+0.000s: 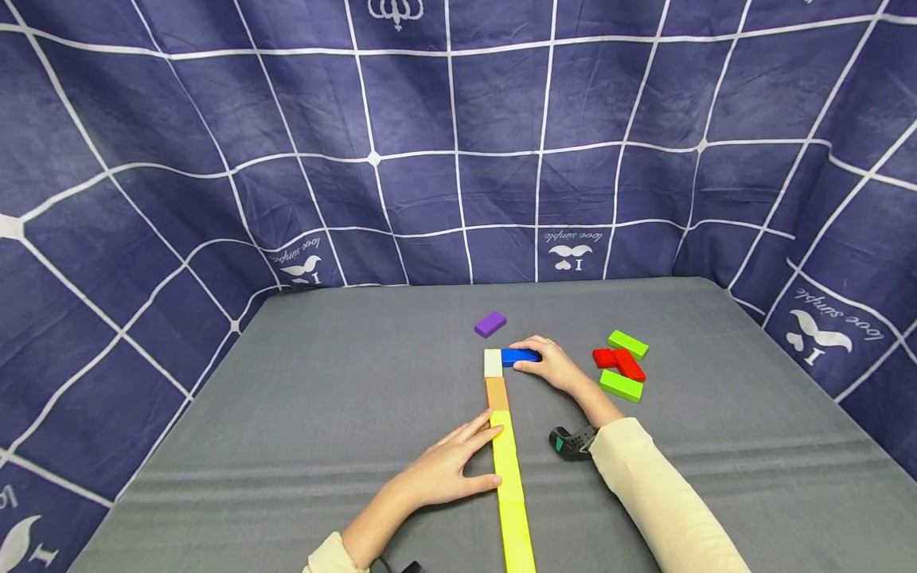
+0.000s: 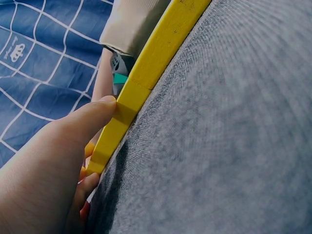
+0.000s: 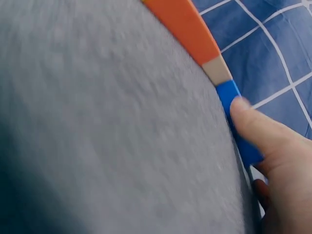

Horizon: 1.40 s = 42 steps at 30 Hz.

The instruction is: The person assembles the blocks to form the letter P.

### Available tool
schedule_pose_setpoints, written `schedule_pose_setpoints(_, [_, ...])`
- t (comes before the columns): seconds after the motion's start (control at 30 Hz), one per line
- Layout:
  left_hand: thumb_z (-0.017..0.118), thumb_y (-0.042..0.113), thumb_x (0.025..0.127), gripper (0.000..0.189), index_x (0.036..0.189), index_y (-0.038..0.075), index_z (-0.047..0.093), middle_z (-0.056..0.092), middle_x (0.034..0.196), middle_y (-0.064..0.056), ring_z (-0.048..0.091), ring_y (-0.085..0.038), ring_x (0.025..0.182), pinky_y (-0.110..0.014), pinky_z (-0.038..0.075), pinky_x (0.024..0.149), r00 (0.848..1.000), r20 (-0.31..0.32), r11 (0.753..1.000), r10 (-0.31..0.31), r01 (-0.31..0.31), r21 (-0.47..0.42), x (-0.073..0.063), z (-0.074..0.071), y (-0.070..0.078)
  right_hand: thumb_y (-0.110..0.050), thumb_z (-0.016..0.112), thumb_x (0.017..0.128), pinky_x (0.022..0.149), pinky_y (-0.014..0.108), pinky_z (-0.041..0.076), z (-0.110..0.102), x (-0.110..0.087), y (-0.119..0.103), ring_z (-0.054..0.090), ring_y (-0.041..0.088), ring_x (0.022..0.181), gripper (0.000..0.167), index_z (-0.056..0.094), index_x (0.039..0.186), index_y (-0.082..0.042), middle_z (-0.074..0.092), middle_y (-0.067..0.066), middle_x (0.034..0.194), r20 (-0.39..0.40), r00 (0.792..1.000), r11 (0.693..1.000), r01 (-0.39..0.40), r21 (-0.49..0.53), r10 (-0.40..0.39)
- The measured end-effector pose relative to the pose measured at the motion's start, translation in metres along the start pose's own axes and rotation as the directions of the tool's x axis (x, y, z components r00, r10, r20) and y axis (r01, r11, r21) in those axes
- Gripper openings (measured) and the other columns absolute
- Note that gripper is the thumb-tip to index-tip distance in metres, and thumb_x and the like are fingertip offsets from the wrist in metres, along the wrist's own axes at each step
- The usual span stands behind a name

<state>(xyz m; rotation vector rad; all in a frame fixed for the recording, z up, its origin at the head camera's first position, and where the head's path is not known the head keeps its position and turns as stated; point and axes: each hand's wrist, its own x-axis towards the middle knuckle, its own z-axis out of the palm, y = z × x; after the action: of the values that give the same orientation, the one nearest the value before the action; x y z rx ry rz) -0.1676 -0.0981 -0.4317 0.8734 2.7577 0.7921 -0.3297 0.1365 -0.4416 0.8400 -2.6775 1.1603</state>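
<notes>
A line of blocks runs away from the person: yellow blocks (image 1: 508, 461), then an orange block (image 1: 497, 394) and a cream-white block (image 1: 493, 363) at the far end. A blue block (image 1: 517, 357) lies crosswise at the right side of the white one, its end right at it. My right hand (image 1: 550, 364) pinches the blue block between thumb and fingers; in the right wrist view the thumb (image 3: 243, 109) lies along its side. My left hand (image 1: 451, 465) rests against the left side of the yellow blocks, fingers extended, thumb (image 2: 92, 117) touching the side face.
Beyond the line lies a purple block (image 1: 490, 324). To the right are two green blocks (image 1: 621, 386) and two red blocks (image 1: 629, 364), close together. A black strap device (image 1: 571, 442) is at the right wrist. Grey cloth (image 1: 344, 382) covers the table; a blue gridded curtain (image 1: 501, 191) hangs behind.
</notes>
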Motion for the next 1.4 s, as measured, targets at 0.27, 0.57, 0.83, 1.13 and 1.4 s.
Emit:
schedule_pose_setpoints(0.27, [0.049,0.059,0.084,0.065,0.141,0.033,0.031,0.019,0.152,0.007,0.034,-0.027,0.134,-0.054,0.035,0.099,1.0,0.004,1.0,0.012,-0.012,0.011,0.002,0.002,0.0,-0.027,0.064,0.084,0.093,0.044,0.041,-0.015,0.012,-0.001,0.051,0.029,0.109,0.043,0.057,0.121,-0.006,0.058,0.013,0.115,0.048,0.994,0.994,-0.103,0.044,0.101])
schedule_pose_setpoints(0.57, [0.049,0.059,0.084,0.065,0.141,0.034,0.031,0.018,0.152,0.008,0.033,-0.028,0.134,-0.055,0.033,0.1,1.0,0.007,1.0,0.007,-0.007,-0.009,0.0,0.0,-0.001,-0.024,0.063,0.085,0.104,0.054,0.027,-0.017,0.042,-0.015,0.038,0.037,0.125,0.045,0.053,0.125,-0.005,0.048,0.017,0.129,0.084,0.992,0.991,-0.081,-0.104,0.09])
schedule_pose_setpoints(0.83, [0.05,0.058,0.083,0.065,0.14,0.034,0.031,0.018,0.152,0.008,0.033,-0.027,0.134,-0.055,0.033,0.1,1.0,-0.007,1.0,0.015,-0.015,-0.005,0.0,0.001,-0.003,-0.015,0.052,0.09,0.102,0.06,0.026,-0.008,0.059,-0.026,0.032,0.037,0.131,0.045,0.044,0.134,-0.006,0.037,0.016,0.142,0.175,0.981,0.964,-0.036,-0.264,0.084])
schedule_pose_setpoints(1.13, [0.048,0.06,0.084,0.065,0.141,0.034,0.03,0.017,0.153,0.009,0.031,-0.026,0.135,-0.054,0.033,0.101,1.0,0.01,1.0,0.009,-0.01,0.004,0.0,-0.001,-0.001,-0.011,0.039,0.095,0.105,0.055,0.026,0.003,0.064,-0.038,0.026,0.027,0.137,0.046,0.035,0.141,-0.018,0.029,0.003,0.149,0.287,0.931,0.857,-0.048,-0.513,0.224])
schedule_pose_setpoints(1.4, [0.048,0.059,0.084,0.065,0.141,0.034,0.03,0.018,0.152,0.008,0.031,-0.024,0.135,-0.053,0.033,0.101,1.0,0.009,1.0,0.008,-0.008,0.004,0.0,-0.002,-0.001,-0.014,0.037,0.096,0.105,0.053,0.025,0.001,0.057,-0.037,0.028,0.026,0.136,0.045,0.035,0.141,-0.023,0.032,0.0,0.148,0.206,0.932,0.792,-0.12,-0.599,0.297])
